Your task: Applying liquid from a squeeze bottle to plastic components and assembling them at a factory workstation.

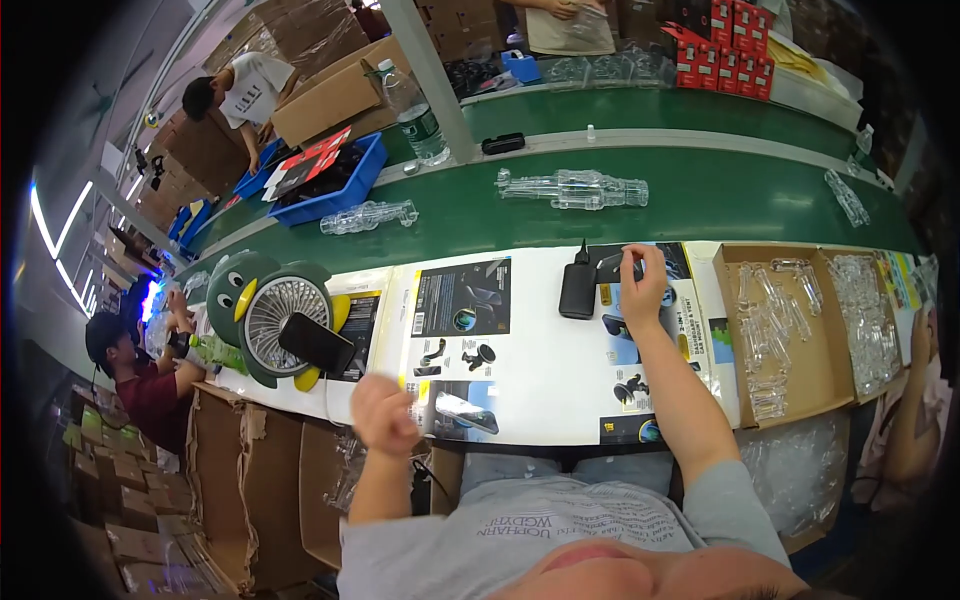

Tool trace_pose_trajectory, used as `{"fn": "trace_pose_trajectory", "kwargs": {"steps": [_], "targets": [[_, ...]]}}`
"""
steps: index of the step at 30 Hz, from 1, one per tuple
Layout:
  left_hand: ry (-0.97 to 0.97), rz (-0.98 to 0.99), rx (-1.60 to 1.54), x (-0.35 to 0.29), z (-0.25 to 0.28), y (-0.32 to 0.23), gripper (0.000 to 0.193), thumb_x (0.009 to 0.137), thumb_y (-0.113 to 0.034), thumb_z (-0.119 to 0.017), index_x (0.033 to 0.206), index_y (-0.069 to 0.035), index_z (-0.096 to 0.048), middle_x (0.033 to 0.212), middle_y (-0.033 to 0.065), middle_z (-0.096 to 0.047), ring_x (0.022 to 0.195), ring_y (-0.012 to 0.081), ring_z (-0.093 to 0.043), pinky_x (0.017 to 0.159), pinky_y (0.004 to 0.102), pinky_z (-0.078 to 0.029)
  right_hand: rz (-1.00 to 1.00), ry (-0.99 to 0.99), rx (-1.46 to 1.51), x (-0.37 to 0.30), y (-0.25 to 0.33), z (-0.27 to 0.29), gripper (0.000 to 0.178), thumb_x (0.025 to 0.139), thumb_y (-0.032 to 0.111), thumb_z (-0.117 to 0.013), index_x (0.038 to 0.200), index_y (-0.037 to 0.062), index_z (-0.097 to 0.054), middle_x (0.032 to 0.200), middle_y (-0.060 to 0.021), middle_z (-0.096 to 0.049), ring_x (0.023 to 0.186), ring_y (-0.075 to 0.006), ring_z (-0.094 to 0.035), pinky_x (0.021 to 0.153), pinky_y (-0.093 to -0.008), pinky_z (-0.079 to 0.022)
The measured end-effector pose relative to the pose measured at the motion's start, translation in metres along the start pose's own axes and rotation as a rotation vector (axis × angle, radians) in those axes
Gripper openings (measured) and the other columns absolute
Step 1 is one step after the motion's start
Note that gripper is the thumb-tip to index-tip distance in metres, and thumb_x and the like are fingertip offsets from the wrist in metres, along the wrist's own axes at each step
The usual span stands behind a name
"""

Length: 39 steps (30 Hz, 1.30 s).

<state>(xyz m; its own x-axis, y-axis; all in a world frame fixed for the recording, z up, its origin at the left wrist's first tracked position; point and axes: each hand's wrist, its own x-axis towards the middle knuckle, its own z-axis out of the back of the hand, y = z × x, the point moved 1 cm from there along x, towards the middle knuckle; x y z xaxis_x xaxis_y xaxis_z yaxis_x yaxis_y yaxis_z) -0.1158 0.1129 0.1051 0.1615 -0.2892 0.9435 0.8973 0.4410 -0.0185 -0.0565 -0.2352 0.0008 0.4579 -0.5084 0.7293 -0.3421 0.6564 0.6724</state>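
Observation:
My right hand [645, 290] is over the printed cardboard [545, 350], just right of a small black bottle [577, 290] with a pointed tip. Its thumb and finger curl together in a pinch; what they hold, if anything, is too small to make out. Above the near edge of the cardboard, my left hand [385, 415] is smeared by motion, and its fingers cannot be read. To its left stands a green penguin-shaped fan [283, 315], with a black phone [316, 345] against its front.
Clear plastic parts lie on the green conveyor belt [460, 215], one long part [575, 189] straight ahead. A cardboard box [800, 370] of clear parts stands at right. A blue bin [335, 190] and a large bottle [415, 115] are at far left. Other people work on both sides.

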Motion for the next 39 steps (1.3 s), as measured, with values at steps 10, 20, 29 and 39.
{"fn": "trace_pose_trajectory", "kwargs": {"steps": [10, 20, 29, 39], "targets": [[-0.281, 0.825, 0.473, -0.314, 0.173, 0.141, 0.017, 0.085, -0.014, -0.055, 0.076, -0.001, -0.050, 0.070, 0.0054, -0.050, 0.060, 0.0169, -0.048, 0.057, 0.0297, -0.042, 0.029, -0.007, 0.019, -0.001, 0.001, -0.014, 0.005, 0.078, 0.006, -0.059, 0.081, 0.0027, -0.056, 0.077, -0.0108, -0.055, 0.074, -0.0268, -0.053, 0.065, -0.0343, -0.041], [-0.012, 0.833, -0.044, -0.274, 0.029, 0.231, 0.015, 0.083, -0.013, -0.057, 0.080, -0.002, -0.049, 0.073, 0.0052, -0.050, 0.063, 0.0166, -0.050, 0.059, 0.0295, -0.043, 0.028, -0.048, -0.041, 0.000, 0.003, 0.005, 0.005, 0.076, 0.006, -0.059, 0.079, 0.0046, -0.055, 0.073, -0.0082, -0.055, 0.073, -0.0259, -0.053, 0.066, -0.0354, -0.042], [0.227, 0.865, -0.305, -0.252, -0.022, 0.240, 0.016, 0.081, -0.013, -0.060, 0.084, -0.002, -0.048, 0.076, 0.0051, -0.051, 0.065, 0.0164, -0.051, 0.061, 0.0293, -0.044, -0.008, -0.046, 0.008, -0.001, 0.002, 0.003, 0.006, 0.077, 0.010, -0.058, 0.078, 0.0063, -0.053, 0.073, -0.0058, -0.052, 0.072, -0.0242, -0.053, 0.068, -0.0355, -0.041], [0.527, 0.872, -0.580, -0.214, -0.078, 0.226, 0.020, 0.079, -0.012, -0.062, 0.088, -0.003, -0.047, 0.080, 0.0050, -0.051, 0.069, 0.0161, -0.053, 0.063, 0.0292, -0.046, -0.027, -0.042, 0.030, 0.002, 0.004, 0.009, 0.006, 0.078, 0.009, -0.057, 0.079, 0.0055, -0.052, 0.072, -0.0067, -0.051, 0.074, -0.0241, -0.052, 0.068, -0.0353, -0.042]]}}
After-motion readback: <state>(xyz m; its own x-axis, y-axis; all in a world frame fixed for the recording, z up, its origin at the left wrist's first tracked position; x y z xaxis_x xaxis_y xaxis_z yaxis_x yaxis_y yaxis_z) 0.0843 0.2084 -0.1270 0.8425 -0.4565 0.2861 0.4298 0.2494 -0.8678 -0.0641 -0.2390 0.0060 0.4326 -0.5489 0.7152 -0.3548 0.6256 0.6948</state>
